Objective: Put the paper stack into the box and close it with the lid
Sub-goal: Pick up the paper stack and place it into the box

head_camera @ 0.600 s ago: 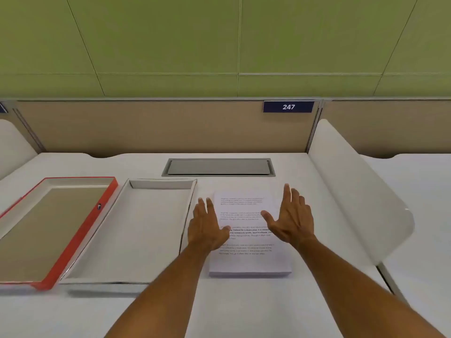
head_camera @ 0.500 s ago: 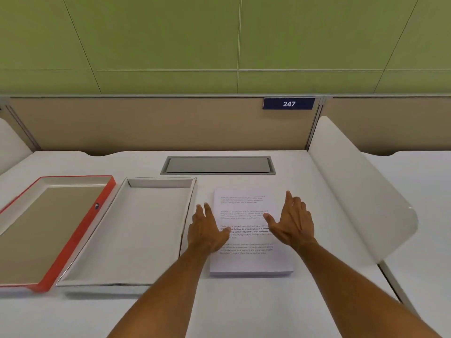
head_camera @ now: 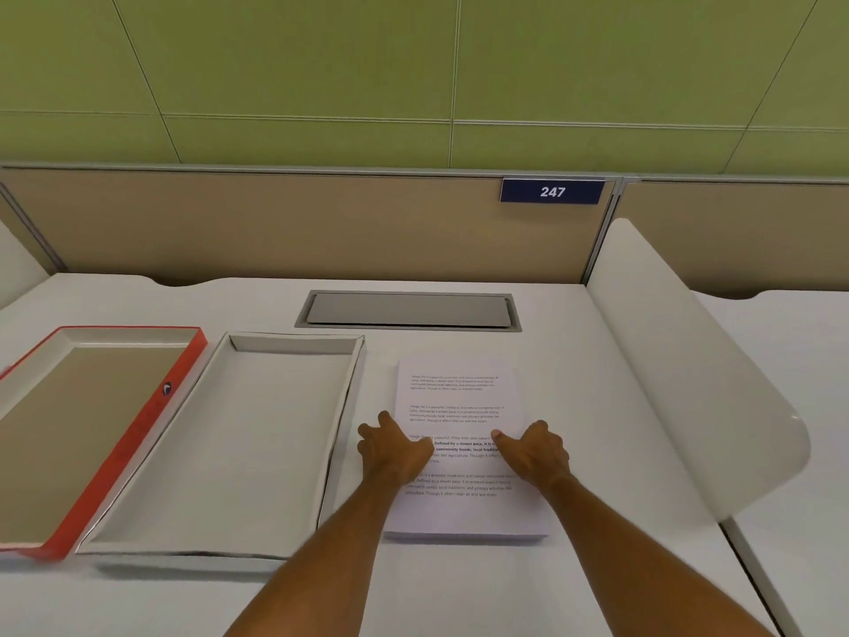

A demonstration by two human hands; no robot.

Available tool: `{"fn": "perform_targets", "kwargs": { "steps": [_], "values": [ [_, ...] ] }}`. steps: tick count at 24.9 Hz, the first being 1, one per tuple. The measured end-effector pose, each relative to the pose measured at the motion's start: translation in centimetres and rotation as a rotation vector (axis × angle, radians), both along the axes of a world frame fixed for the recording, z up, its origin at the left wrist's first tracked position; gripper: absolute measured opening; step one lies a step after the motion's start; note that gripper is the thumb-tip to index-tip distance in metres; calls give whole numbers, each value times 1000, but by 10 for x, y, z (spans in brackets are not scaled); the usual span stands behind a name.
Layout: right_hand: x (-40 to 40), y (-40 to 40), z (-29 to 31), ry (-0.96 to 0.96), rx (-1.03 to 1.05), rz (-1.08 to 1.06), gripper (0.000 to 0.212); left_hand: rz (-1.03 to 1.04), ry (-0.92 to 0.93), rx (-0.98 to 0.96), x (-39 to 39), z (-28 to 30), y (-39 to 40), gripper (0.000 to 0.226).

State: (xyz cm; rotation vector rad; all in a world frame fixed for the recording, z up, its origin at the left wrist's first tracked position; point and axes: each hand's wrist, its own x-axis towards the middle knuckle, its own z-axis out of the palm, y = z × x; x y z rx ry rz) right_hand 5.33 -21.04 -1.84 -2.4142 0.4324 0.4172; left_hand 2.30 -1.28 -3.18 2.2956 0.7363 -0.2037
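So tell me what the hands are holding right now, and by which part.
Both hands are on the paper stack: the left hand at its left edge, the right hand at its right edge, thumbs on top. It lies flat on the desk; a closed grip cannot be confirmed.

An office — partitioned desk [head_camera: 459, 586], numbered plate [head_camera: 551, 191], cable hatch [head_camera: 408, 310].

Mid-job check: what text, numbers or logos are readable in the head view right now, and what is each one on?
"247": white digits on the blue plate fixed to the beige partition.
"Defined by a slower pace" and "community bonds, local traditio...": bold lines on the top sheet of the paper stack, partly covered by the hands.
Other paragraphs on that sheet: too small and blurred to read.
Small round logo on the red lid wall: no legible text.
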Motion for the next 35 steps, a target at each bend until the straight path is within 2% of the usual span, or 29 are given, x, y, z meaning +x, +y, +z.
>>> {"fn": "perform_targets", "kwargs": {
  "steps": [5, 10, 16, 18, 23, 26, 29, 35],
  "values": [
    [15, -3, 0, 52, 100, 4, 59, 137, 52, -80, 9, 6, 3, 85],
    [24, -7, 1, 109, 197, 10, 63, 111, 93, -120, 18, 11, 8, 50],
    [26, -5, 0, 52, 190, -10, 58, 88, 74, -230, 21, 12, 9, 32],
    [30, -8, -3, 50, 293, -80, 51, 118, 44, -275, 21, 12, 9, 27],
    [38, -24, -10, 101, 584, -253, 29, 304, -25, -536, 26, 8, 29, 21],
    [41, -26, -5, 176, 625, -190, 15, 269, -18, -584, 29, 5, 33, 18],
    [43, -23, -1, 172, 576, -133, 14, 215, -29, -588, 29, 7, 34, 18],
    [57, -34, 38, -76, 675, 36, 12, 93, -281, -606, 31, 48, 41, 10]
  ]
}}
